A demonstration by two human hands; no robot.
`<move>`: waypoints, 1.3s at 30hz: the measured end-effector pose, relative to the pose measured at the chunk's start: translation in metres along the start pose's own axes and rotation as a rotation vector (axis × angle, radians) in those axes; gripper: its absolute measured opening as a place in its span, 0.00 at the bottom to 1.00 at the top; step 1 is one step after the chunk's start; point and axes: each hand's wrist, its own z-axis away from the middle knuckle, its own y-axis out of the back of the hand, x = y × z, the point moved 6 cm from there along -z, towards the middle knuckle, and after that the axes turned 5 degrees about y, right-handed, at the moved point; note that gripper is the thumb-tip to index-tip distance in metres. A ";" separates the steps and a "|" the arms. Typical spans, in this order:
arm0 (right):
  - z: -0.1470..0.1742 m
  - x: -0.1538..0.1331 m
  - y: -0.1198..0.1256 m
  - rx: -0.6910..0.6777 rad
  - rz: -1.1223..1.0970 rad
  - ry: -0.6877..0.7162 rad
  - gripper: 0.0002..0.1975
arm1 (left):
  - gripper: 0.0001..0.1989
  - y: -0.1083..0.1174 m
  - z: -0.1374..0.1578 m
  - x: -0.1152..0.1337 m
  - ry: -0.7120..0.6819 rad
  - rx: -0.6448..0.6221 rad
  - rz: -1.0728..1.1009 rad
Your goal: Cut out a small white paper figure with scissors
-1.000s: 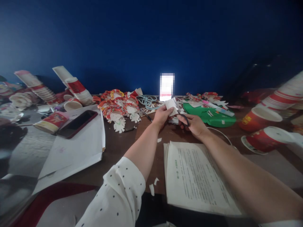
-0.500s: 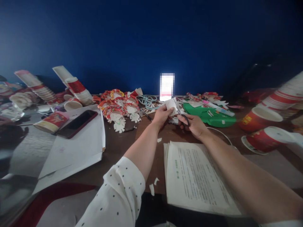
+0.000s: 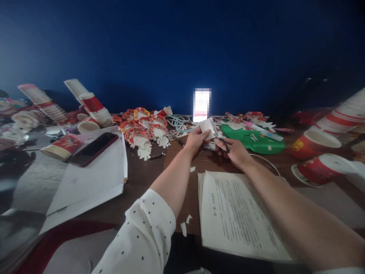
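left hand (image 3: 195, 139) pinching white paper (image 3: 205, 127); right hand (image 3: 236, 150) gripping black-handled scissors (image 3: 226, 145) at paper's edge

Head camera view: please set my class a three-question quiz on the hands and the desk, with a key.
1. What is the right hand holding? (a) a paper cup (b) scissors (c) a marker pen
2. True or false: the dark-screened phone lies to the left of the printed pages in the picture.
3. Fill in the colour: the left hand holds a ______ paper piece.

Key: 1. b; 2. true; 3. white.
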 end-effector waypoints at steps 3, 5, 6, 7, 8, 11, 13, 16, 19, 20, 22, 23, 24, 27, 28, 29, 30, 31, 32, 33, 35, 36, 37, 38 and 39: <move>0.000 0.000 0.000 0.000 -0.011 0.010 0.27 | 0.05 0.000 0.000 0.000 0.003 0.001 -0.001; -0.001 0.000 0.000 0.002 -0.010 0.017 0.27 | 0.07 0.000 0.000 0.000 0.002 -0.002 0.002; -0.001 0.000 0.000 0.004 -0.006 0.018 0.27 | 0.07 -0.001 0.000 0.000 0.002 -0.004 0.005; -0.001 0.000 0.000 0.006 -0.001 0.019 0.27 | 0.08 -0.001 0.000 0.000 0.001 -0.006 0.009; -0.001 0.000 0.000 0.010 0.001 0.022 0.27 | 0.08 -0.001 0.000 0.000 0.000 -0.006 0.013; -0.002 0.000 0.001 0.015 0.012 0.044 0.27 | 0.08 0.000 0.000 0.000 0.000 -0.003 0.019; -0.003 0.000 0.001 0.011 0.027 0.053 0.27 | 0.08 0.000 0.000 0.000 0.003 -0.001 0.014; -0.003 0.000 0.001 0.006 0.036 0.050 0.27 | 0.07 0.001 -0.001 0.000 0.003 0.005 0.007; -0.001 -0.003 0.000 0.015 0.028 0.053 0.28 | 0.09 0.001 -0.002 -0.001 0.008 0.007 0.017; 0.000 -0.005 -0.001 0.019 0.027 0.054 0.28 | 0.09 0.001 -0.002 -0.001 0.011 0.007 0.023; 0.001 -0.008 -0.002 0.024 0.030 0.055 0.28 | 0.11 0.001 -0.002 -0.001 0.017 0.006 0.037; 0.002 -0.010 -0.002 0.024 0.035 0.057 0.28 | 0.11 0.001 -0.002 -0.001 0.020 0.005 0.041; 0.002 -0.011 -0.002 0.025 0.041 0.059 0.28 | 0.11 0.001 -0.001 -0.001 0.021 0.007 0.043; 0.003 -0.012 -0.002 0.026 0.044 0.051 0.28 | 0.09 0.000 0.000 0.000 0.028 0.010 0.046; 0.003 -0.012 -0.002 0.026 0.040 0.042 0.27 | 0.09 0.000 0.001 0.000 0.030 0.009 0.049; 0.003 -0.010 -0.002 0.024 0.034 0.032 0.27 | 0.08 0.000 0.001 0.000 0.031 0.005 0.051; 0.003 -0.009 -0.002 0.025 0.025 0.024 0.27 | 0.08 0.000 0.001 0.000 0.030 -0.002 0.052; 0.003 -0.008 -0.003 0.029 0.011 0.018 0.26 | 0.08 0.000 0.000 0.000 0.027 -0.009 0.046; 0.003 -0.008 -0.003 0.035 -0.005 0.015 0.26 | 0.08 0.000 0.000 0.000 0.022 -0.016 0.033; 0.003 -0.008 -0.003 0.041 -0.021 0.010 0.26 | 0.08 0.000 -0.001 -0.001 0.018 -0.019 0.018; 0.004 -0.007 -0.003 0.058 -0.049 -0.007 0.26 | 0.09 0.001 -0.003 -0.002 0.013 -0.023 -0.012; 0.005 -0.007 -0.003 0.062 -0.057 -0.019 0.26 | 0.09 0.001 -0.004 -0.003 0.015 -0.025 -0.021; 0.005 -0.007 -0.004 0.063 -0.060 -0.029 0.26 | 0.09 0.001 -0.005 -0.004 0.020 -0.024 -0.026; 0.005 -0.008 -0.004 0.066 -0.060 -0.035 0.27 | 0.09 0.001 -0.005 -0.005 0.025 -0.025 -0.028; 0.005 -0.008 -0.003 0.067 -0.057 -0.036 0.27 | 0.09 0.001 -0.005 -0.005 0.031 -0.026 -0.029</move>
